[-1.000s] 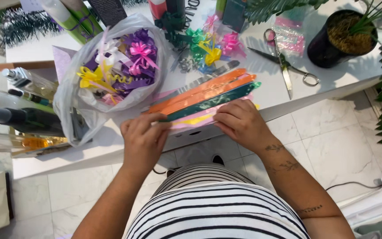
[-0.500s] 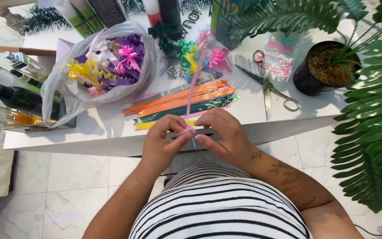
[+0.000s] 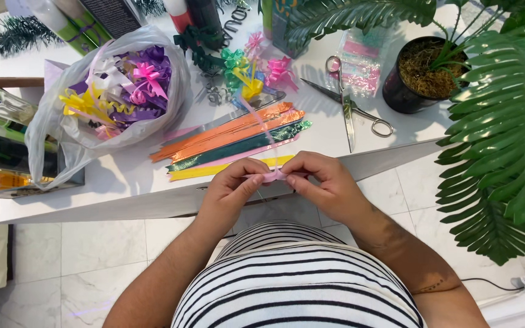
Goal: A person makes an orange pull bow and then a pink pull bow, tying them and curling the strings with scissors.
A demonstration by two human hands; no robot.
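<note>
While the pink ribbon strip (image 3: 273, 175) sits pinched between both hands just over the near edge of the white table (image 3: 123, 188), the work in hand looks like the folding or looping of that strip into a small bow. One thin tail of it (image 3: 261, 127) rises away from the fingers toward the far side of the table. The left hand (image 3: 233, 188) grips the strip from its side with thumb and forefinger pressed together on it, the other fingers curled under. The right hand (image 3: 326, 185) meets it from the other side, fingertips likewise clamped on the ribbon, knuckles arched upward. Both wrists are bent inward so that the fingertips nearly touch, and both forearms run back toward the striped shirt (image 3: 293, 279).

By my judgement the next move calls for a steady pinch at the middle of the strip while one hand turns or folds the free length, since the ribbon is narrow and slippery and could spring open.

Just beyond the hands lies a fan of cut ribbon strips (image 3: 232, 143) in orange, green, pink and yellow. Farther left, a clear plastic bag (image 3: 104, 103) holds finished bows in purple, yellow and pink. More loose bows (image 3: 256, 67) lie near the table's middle, scissors (image 3: 350, 106) lie to the right of them, and a potted plant (image 3: 423, 73) stands beside those.
</note>
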